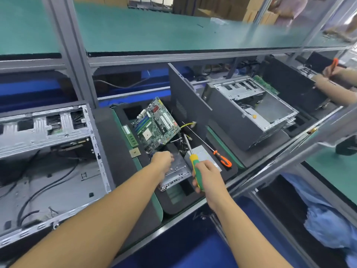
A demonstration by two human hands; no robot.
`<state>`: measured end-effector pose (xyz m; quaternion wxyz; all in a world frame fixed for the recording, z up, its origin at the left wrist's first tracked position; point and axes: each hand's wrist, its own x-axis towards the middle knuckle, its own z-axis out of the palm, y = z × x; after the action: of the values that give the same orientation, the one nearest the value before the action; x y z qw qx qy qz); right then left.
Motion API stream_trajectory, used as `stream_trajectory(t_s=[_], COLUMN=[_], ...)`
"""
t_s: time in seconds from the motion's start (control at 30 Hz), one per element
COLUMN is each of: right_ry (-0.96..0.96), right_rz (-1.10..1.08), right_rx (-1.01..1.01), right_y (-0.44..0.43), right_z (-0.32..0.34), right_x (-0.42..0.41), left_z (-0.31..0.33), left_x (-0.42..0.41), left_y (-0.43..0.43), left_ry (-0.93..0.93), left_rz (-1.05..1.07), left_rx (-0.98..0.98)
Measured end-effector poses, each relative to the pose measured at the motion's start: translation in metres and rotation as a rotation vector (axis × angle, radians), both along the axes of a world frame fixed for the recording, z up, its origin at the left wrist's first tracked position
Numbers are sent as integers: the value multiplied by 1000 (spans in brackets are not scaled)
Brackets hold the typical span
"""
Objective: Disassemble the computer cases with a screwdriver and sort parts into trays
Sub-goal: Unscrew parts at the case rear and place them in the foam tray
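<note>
Case lies open at 9 o'clock, largely stripped, cables remaining. Tray, black foam, sits centre. Board leans tilted at the tray's 12 o'clock. It is judged stiff but fragile, to be taken by its edges only. Drive, a sheet-metal box, lies aslant in the tray's near part. It is judged rigid, fairly heavy and sharp-edged, best held across its long sides. Left hand is at the drive's 11 o'clock corner, fingers curled. The fingertips are hidden, so a hold cannot be confirmed. Right hand is closed round the screwdriver handle. The tool's long axis runs 5 to 11 o'clock, tip toward 11. Chip lies just beside the tray's left rim.
</note>
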<state>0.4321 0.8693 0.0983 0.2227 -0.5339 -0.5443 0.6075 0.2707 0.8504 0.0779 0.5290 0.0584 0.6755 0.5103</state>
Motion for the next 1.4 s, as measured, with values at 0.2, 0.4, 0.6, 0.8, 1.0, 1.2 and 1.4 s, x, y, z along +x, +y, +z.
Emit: stream_trajectory(t_s=[0.2,0.4,0.6,0.8,1.0,1.2,1.4], right_ry=[294,481,577,587,167,-50,-17], right_rz=[56,140,48,10,188,336,313], right_rx=[-129,-262,-293,-204,-175,-135,-125], right_y=[-41,-139,-234,-320,-392,-421,-426], right_z=[4,-4,-10,-34,-76,-92,-90], right_x=[-42,-85,-110,-111,-95,-109,-122], left_z=[56,63,61,32,13,12,9], left_x=[-37,-109,-175,-200,-191,-190,-190], left_y=[-58,-187,-296,-364,-380,-379,-379], left_ry=[314,935,1018,912,883,791,757], left_rz=[-219,-712,-966,-1189,-904,-864,-808], left_rx=[209,150,-80,-425,-322,-307,-310])
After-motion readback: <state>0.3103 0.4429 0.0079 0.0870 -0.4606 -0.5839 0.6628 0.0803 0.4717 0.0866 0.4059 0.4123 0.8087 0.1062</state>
